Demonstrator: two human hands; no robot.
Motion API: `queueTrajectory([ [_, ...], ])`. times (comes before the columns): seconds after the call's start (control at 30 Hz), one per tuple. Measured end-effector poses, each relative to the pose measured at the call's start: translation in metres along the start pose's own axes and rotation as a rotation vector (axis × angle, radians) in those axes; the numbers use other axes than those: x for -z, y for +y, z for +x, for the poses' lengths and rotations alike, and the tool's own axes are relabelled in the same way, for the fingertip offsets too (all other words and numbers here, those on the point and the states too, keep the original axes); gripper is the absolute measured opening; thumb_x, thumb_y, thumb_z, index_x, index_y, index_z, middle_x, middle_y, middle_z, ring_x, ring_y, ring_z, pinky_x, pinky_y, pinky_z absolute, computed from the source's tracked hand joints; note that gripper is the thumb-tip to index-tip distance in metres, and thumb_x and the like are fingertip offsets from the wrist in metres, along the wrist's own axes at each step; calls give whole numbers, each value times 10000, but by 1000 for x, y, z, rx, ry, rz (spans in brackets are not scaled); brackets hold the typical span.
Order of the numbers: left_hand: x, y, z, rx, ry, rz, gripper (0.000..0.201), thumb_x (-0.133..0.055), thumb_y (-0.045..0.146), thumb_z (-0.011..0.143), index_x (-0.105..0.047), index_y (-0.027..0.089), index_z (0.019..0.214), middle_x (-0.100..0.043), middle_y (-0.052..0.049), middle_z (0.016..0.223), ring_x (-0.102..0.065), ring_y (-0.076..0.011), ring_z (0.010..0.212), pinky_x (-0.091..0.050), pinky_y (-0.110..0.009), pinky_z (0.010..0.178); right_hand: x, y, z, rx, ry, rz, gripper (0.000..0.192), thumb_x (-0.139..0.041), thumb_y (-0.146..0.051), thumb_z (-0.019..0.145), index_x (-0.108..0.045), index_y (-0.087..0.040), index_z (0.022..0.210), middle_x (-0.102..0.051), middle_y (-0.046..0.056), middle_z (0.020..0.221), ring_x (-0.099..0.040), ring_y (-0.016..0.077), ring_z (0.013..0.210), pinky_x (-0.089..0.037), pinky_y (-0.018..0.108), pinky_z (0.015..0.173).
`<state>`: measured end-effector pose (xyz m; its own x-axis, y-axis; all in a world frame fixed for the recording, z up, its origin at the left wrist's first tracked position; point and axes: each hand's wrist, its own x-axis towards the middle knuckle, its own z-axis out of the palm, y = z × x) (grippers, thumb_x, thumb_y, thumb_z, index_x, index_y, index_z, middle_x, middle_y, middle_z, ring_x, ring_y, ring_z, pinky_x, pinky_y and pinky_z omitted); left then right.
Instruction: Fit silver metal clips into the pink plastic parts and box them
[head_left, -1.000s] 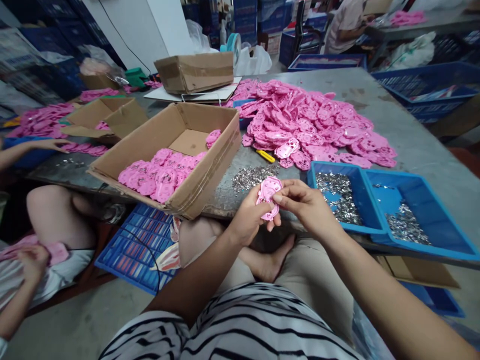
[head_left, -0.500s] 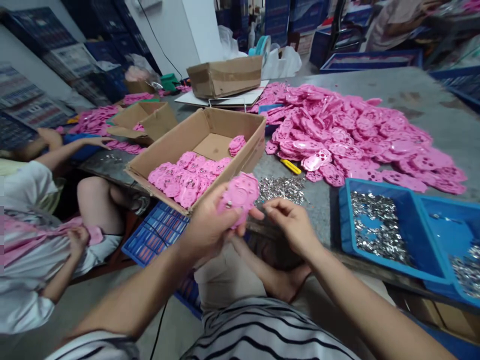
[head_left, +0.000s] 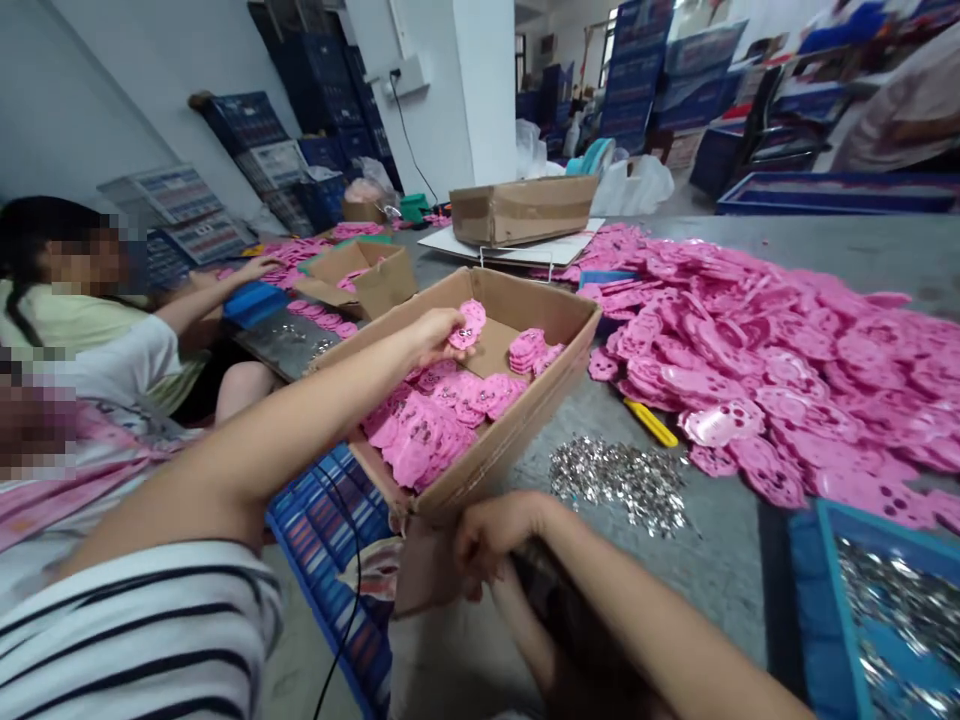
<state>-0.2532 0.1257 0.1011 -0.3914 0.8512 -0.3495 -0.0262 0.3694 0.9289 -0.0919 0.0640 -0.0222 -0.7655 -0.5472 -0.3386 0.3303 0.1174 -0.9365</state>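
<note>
My left hand (head_left: 435, 335) is closed on a pink plastic piece (head_left: 471, 324) with small metal parts on it, held over the cardboard box (head_left: 480, 490). Below it in the box lie more pink pieces (head_left: 431, 435) in packed rows, and a small stack (head_left: 528, 348) sits against the right wall. Lower down, my right hand (head_left: 499, 535) hangs just off the table edge near the box's front corner. Its fingers are loosely bent and apart, with nothing visible in them. A heap of small metal parts (head_left: 619, 480) lies on the table to its right.
A large pile of pink pieces (head_left: 780, 350) covers the table's right side, beside a yellow cutter (head_left: 651, 422). A blue bin (head_left: 821, 590) holds metal parts. Another cardboard box (head_left: 525, 212) stands behind. People sit at the left; a blue crate (head_left: 330, 560) is below.
My left hand has carried the pink piece from in front of me out over the box. My right hand has come down and left, away from the piece. The view has shifted.
</note>
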Motion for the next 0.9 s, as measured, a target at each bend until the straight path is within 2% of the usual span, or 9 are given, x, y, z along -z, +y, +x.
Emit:
queueTrajectory([
  [0.1,-8,-3,40,63,22,32,236,-395,-5,792,-534,76,965,-579,-36,495,-582,-164,395,-494,-256,397,6,13,-4,90,-15,184,440,-792,-549,534,-652,-138,608,-588,-57,506,-535,71,457,-449,164,483],
  [0.17,-14,-4,61,79,17,50,209,-417,-2,808,-546,94,942,-602,-37,535,-610,-165,442,-536,-289,458,8,20,-8,118,-16,238,481,-778,-589,529,-638,-137,617,-578,-60,510,-531,69,470,-448,161,488],
  [0.3,-25,-13,95,71,19,102,161,-552,-32,758,-574,117,817,-580,19,546,-592,-107,479,-535,-230,532,11,26,-7,65,-35,290,423,-785,-504,611,-616,-120,663,-568,-63,540,-530,63,506,-439,161,509],
  [0.4,-26,-28,114,91,22,169,183,-607,-61,707,-574,112,757,-548,40,519,-586,-106,494,-538,-235,564,12,27,-4,-5,-36,297,367,-766,-442,679,-584,-124,648,-537,-76,538,-516,54,503,-433,162,525],
  [0.53,-25,-47,127,92,-47,251,146,-590,-40,751,-565,102,723,-565,27,540,-594,-99,522,-559,-273,640,11,31,-3,-41,-32,256,364,-749,-421,713,-552,-134,607,-499,-83,528,-479,46,484,-409,156,518],
  [0.67,-25,-55,134,60,-102,363,116,-648,14,752,-577,104,736,-571,25,548,-547,-74,479,-518,-230,584,10,34,-5,6,7,186,306,-727,-379,752,-595,-125,643,-506,-81,563,-483,37,517,-375,139,522],
  [0.8,-25,-59,142,-21,-71,524,212,-713,107,737,-589,135,906,-548,51,556,-497,-77,443,-458,-216,511,11,33,-6,21,-5,146,249,-725,-338,757,-641,-118,676,-505,-80,559,-481,35,534,-363,128,521],
  [0.9,-25,-61,144,-100,-33,686,282,-733,164,732,-590,157,975,-573,44,620,-515,-86,483,-430,-213,518,10,33,-6,6,-12,183,258,-732,-364,743,-657,-121,698,-510,-79,552,-490,41,538,-381,130,533],
])
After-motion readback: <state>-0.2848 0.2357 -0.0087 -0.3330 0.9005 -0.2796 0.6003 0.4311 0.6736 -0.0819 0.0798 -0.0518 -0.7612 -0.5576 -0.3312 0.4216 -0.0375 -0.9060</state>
